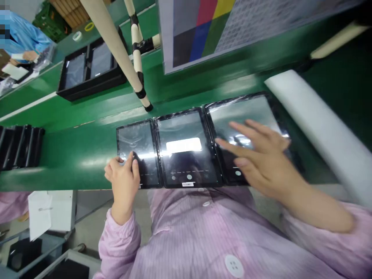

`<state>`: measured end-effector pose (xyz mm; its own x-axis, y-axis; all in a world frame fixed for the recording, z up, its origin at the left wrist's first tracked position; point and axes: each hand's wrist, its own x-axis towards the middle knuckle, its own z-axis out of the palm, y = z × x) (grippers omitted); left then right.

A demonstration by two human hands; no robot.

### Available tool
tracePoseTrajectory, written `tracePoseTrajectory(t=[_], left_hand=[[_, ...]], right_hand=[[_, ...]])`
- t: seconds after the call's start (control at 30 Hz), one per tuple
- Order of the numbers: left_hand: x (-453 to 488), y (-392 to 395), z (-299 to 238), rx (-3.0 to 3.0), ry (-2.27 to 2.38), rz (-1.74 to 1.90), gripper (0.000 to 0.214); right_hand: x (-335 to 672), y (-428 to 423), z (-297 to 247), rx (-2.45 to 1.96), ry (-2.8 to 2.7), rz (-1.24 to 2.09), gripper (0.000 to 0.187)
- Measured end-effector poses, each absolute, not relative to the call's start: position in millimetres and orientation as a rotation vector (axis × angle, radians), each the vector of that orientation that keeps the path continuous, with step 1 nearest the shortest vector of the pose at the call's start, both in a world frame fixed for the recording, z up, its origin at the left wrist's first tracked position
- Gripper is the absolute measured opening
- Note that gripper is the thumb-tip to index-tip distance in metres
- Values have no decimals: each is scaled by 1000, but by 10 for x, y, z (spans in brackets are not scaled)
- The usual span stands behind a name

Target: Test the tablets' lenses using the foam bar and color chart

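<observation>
Three black tablets lie side by side on the green bench: a left tablet (138, 149), a middle tablet (187, 149) with a bright white bar on its screen, and a right tablet (241, 116). My left hand (123, 176) rests curled on the lower left corner of the left tablet, thumb and fingers pressed to its edge. My right hand (257, 155) hovers over the right tablet's lower half with fingers stretched out and spread, holding nothing. It looks slightly motion-blurred.
A black tray (87, 83) with two more tablets sits at the back left. Cream frame poles (136, 50) rise behind the tablets. A colour test chart (209, 27) hangs above. A white foam roll (319, 124) lies right. Black cases (19, 145) stand left. A person in blue (23, 38) works far left.
</observation>
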<state>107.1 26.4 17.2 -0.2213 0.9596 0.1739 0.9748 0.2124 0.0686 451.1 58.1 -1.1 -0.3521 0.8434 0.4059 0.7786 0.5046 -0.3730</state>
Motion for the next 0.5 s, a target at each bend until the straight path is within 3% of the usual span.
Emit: tracePoseTrajectory(t=[0.2,0.5], left_hand=[[1058,143,198,-2072,-2228,-420,35],[1220,193,146,-2249,-2139,-405,35]], right_hand=[[4186,617,-34,-1427,-2415,90,43],[4235,593,-47,-1318,-2209,22,48]])
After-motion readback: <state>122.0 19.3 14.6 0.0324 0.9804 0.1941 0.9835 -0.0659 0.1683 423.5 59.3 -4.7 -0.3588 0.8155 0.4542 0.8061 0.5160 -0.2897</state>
